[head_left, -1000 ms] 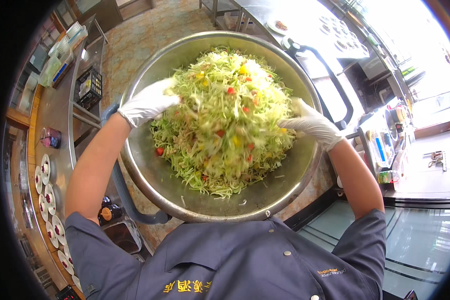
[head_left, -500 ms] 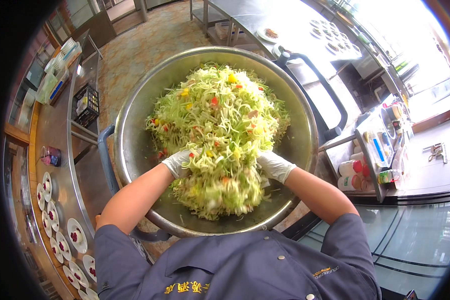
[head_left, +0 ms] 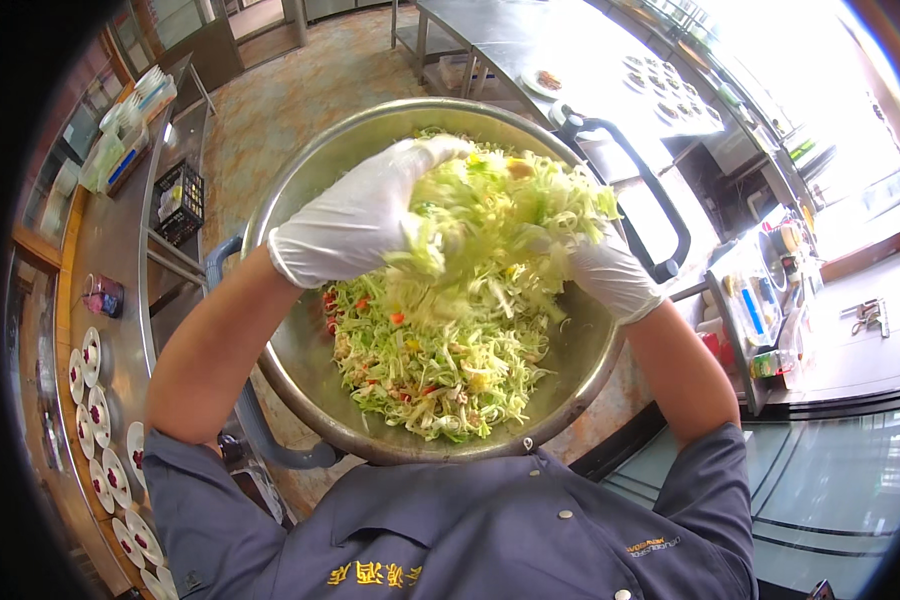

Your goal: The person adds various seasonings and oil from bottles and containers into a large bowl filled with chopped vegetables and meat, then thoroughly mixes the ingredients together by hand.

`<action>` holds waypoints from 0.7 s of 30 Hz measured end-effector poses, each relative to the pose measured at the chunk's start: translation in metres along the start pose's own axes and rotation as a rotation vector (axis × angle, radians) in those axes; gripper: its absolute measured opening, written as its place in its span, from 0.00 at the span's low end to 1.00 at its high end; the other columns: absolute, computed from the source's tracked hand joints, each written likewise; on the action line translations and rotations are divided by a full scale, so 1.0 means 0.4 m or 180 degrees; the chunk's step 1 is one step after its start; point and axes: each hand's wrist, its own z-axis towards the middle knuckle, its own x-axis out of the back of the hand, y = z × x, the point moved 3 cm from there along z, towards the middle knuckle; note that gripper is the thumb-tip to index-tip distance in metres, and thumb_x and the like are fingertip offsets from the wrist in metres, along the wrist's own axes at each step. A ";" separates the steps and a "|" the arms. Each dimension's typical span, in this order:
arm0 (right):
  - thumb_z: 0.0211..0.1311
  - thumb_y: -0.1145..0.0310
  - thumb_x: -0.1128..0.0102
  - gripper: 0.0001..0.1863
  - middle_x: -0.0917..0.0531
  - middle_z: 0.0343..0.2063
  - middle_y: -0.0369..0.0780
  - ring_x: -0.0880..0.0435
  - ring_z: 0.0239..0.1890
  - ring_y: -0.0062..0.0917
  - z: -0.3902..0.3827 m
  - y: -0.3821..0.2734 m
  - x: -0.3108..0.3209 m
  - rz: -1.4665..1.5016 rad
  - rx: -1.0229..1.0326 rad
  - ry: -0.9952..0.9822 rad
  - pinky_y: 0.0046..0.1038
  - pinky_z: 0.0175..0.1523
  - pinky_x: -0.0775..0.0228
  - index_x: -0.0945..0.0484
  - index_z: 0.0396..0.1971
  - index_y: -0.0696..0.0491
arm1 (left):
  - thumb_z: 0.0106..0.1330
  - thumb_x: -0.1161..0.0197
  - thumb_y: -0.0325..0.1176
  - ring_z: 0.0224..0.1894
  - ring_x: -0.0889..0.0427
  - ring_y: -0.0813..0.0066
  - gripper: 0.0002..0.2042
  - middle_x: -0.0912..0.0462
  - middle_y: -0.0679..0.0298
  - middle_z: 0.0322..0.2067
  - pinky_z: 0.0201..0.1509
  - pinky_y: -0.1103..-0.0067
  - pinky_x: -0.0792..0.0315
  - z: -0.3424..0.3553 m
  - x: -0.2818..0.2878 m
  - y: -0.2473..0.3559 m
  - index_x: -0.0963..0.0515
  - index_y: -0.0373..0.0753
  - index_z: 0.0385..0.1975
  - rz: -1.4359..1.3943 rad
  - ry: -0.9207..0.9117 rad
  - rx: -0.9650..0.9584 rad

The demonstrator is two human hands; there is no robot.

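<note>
A wide steel bowl point(head_left: 585, 335) in front of me holds a heap of shredded pale-green vegetables point(head_left: 440, 370) with red and yellow bits. My left hand point(head_left: 360, 215), in a white glove, is raised over the bowl's left side with its fingers curled against a lifted mass of the shreds. On the opposite side, my gloved right hand point(head_left: 610, 270) supports the same mass, its fingertips buried in it. Between the hands the shreds are blurred by motion, and some hang down toward the heap below.
Grey-blue handles point(head_left: 660, 190) flank the bowl. Along the left counter stand small white plates point(head_left: 115, 478), a cup point(head_left: 102, 296) and stacked dishes. A black crate point(head_left: 178, 203) sits below it. Plated food stands on the steel table point(head_left: 500, 35) ahead. Shelves with jars are at right.
Both hands have risen and moved away from me, lifting a clump of shreds upward from the near side of the heap. My left hand now shows above the vegetables.
</note>
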 end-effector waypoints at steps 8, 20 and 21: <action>0.46 0.47 0.26 0.48 0.22 0.50 0.48 0.21 0.52 0.28 0.050 0.075 0.167 -0.3288 -0.0587 -0.0488 0.27 0.54 0.26 0.35 0.60 0.64 | 0.61 0.38 0.41 0.44 0.22 0.71 0.31 0.25 0.51 0.50 0.45 0.77 0.26 -0.009 0.064 -0.151 0.35 0.32 0.63 0.0670 0.0056 0.1220; 0.56 0.31 0.46 0.47 0.46 0.71 0.45 0.50 0.70 0.48 0.004 0.536 0.045 0.0411 -0.2668 -0.0262 0.66 0.65 0.59 0.43 0.69 0.45 | 0.69 0.43 0.35 0.40 0.17 0.68 0.19 0.20 0.60 0.49 0.43 0.71 0.20 -0.199 -0.247 -0.755 0.30 0.39 0.58 -0.3419 -0.0622 0.2835; 0.58 0.34 0.46 0.44 0.43 0.70 0.44 0.46 0.69 0.44 -0.003 0.499 0.030 0.0443 -0.2689 -0.0064 0.61 0.65 0.55 0.41 0.68 0.46 | 0.69 0.44 0.33 0.44 0.18 0.70 0.18 0.21 0.60 0.50 0.45 0.73 0.21 -0.178 -0.247 -0.690 0.30 0.39 0.58 -0.3497 -0.0603 0.2664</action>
